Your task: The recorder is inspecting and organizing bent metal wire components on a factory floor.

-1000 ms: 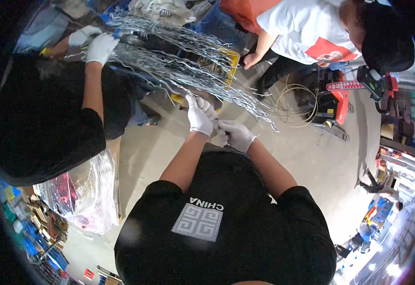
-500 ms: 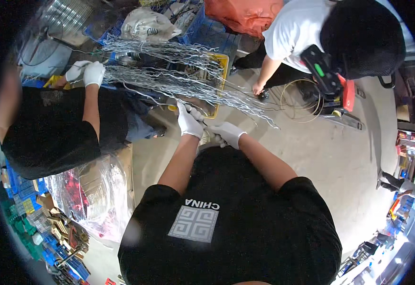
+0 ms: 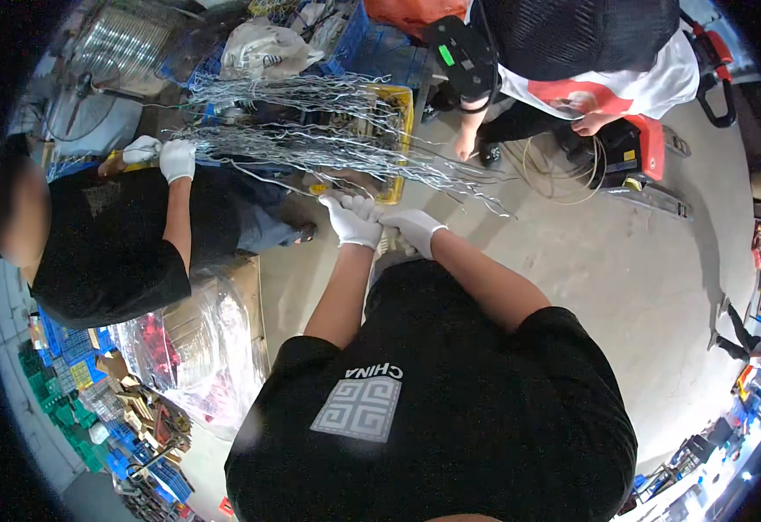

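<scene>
My left hand (image 3: 353, 220), in a white knitted glove, is closed on the end of a single grey wire (image 3: 280, 182). That wire runs off to the left, toward a co-worker's gloved hands (image 3: 177, 160). Close beside it, my right hand (image 3: 413, 231) is closed too, its fingers curled under; whatever it holds is hidden. Just beyond my hands lies a large bundle of crinkled silver wires (image 3: 311, 150), spread across a yellow crate (image 3: 408, 130), with loose ends sticking out to the right.
Another co-worker in a white shirt (image 3: 650, 83) stands at the far right, one hand low near the wire ends. A loose coil of thin cable (image 3: 596, 165) lies on the floor beside a red machine (image 3: 652, 148). Plastic-wrapped goods (image 3: 215, 348) stand at my left.
The far-right co-worker has turned and leaned leftward, and a second hand now shows. My left fingers have shifted slightly on the wire. The whole view has tilted a little.
</scene>
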{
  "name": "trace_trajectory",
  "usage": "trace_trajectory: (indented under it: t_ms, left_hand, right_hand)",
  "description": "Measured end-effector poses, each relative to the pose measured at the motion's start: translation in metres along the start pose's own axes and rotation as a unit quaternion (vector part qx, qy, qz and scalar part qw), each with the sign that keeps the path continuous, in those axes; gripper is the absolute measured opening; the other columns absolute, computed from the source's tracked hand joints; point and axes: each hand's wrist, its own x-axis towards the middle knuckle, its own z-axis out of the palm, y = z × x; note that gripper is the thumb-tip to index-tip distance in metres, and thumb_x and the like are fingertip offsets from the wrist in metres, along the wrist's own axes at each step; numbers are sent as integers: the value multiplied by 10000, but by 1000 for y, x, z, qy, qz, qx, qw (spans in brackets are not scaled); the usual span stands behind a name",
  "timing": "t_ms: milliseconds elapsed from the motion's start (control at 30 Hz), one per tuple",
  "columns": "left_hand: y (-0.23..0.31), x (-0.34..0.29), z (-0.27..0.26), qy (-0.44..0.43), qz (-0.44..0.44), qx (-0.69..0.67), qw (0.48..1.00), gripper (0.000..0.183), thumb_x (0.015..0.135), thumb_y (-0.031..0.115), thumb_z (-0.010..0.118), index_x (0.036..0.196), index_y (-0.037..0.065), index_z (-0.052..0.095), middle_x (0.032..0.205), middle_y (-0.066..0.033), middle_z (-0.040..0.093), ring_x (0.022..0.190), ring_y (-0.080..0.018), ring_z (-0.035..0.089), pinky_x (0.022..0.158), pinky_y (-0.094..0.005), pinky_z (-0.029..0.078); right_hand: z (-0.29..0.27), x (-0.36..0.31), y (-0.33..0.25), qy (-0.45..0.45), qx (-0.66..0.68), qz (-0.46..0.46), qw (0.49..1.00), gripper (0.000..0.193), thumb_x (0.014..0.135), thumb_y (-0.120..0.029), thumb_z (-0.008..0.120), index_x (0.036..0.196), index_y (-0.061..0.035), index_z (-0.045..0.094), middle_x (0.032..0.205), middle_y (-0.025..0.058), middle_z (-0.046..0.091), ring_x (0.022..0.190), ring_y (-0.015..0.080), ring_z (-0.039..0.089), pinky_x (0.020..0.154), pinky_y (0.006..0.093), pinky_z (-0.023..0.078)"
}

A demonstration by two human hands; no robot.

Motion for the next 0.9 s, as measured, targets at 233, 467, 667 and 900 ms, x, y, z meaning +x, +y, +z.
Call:
trace_trajectory:
  t_ms: [233, 467, 667, 900]
  left_hand:
    - [1, -8, 13, 135, 4, 59, 989, 581, 864, 659, 321, 515, 201, 241, 434, 66, 182, 369, -96, 114, 350, -276, 93]
    - [5, -12, 4, 165, -38, 80, 982, 583, 869, 662, 301, 511, 208, 227, 428, 68, 186, 365, -93, 122, 349, -279, 88]
    - [0, -5, -2, 179, -63, 66, 980, 558, 881, 634, 315, 531, 202, 271, 430, 64, 224, 366, -100, 144, 346, -283, 117]
    - [-20, 10, -10, 214, 0, 52, 975, 537, 889, 620, 329, 578, 183, 352, 442, 57, 227, 384, -101, 193, 351, -266, 159]
  right_hand:
    - [2, 1, 13, -23, 48, 41, 998, 264, 792, -326, 589, 660, -110, 516, 553, 3, 434, 420, 102, 346, 361, 244, 212]
    - [15, 0, 23, 17, 99, 106, 989, 276, 842, -316, 564, 638, -138, 508, 535, -32, 413, 402, 76, 323, 368, 219, 218]
    - [12, 2, 35, 4, 190, 99, 977, 322, 839, -354, 559, 633, -112, 508, 508, -24, 403, 413, 90, 337, 383, 229, 253]
    - [-24, -27, 20, 194, 132, 16, 972, 343, 837, -338, 535, 720, -27, 620, 582, 26, 524, 462, 114, 457, 413, 221, 347]
